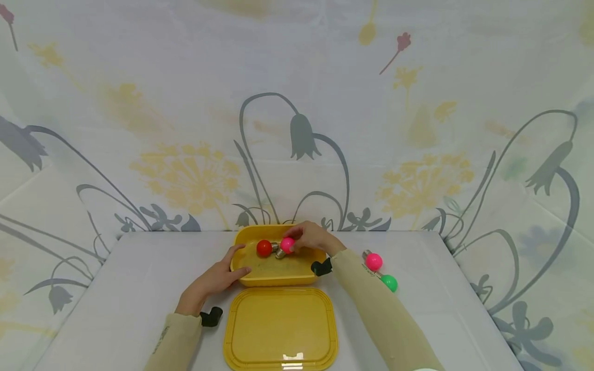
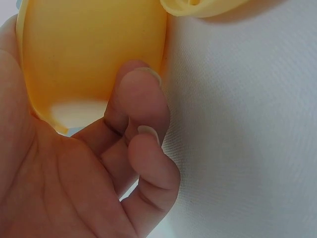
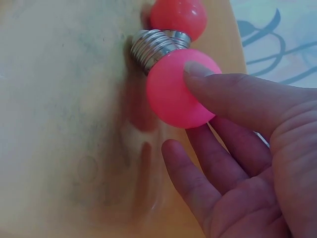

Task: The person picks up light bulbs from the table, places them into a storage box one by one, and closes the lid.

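Note:
A pink light bulb [image 3: 173,94] with a silver screw base is pinched between the thumb and fingers of my right hand [image 1: 312,237], inside the yellow container [image 1: 278,282]. Its base overlaps the metal base of a red bulb [image 1: 264,248] in the right wrist view. That red bulb lies on the container's floor, left of the pink one. At the container's left end, my left hand [image 1: 215,278] holds the wall. Its thumb reaches over the rim, while other fingers [image 2: 143,99] curl against the outside in the left wrist view.
In front of the container a yellow lid [image 1: 280,327] lies on the white table [image 1: 116,309]. Right of it, beside the right forearm, are a second pink bulb [image 1: 374,262] and a green bulb [image 1: 390,282]. A flower-printed cloth [image 1: 352,103] hangs behind the table.

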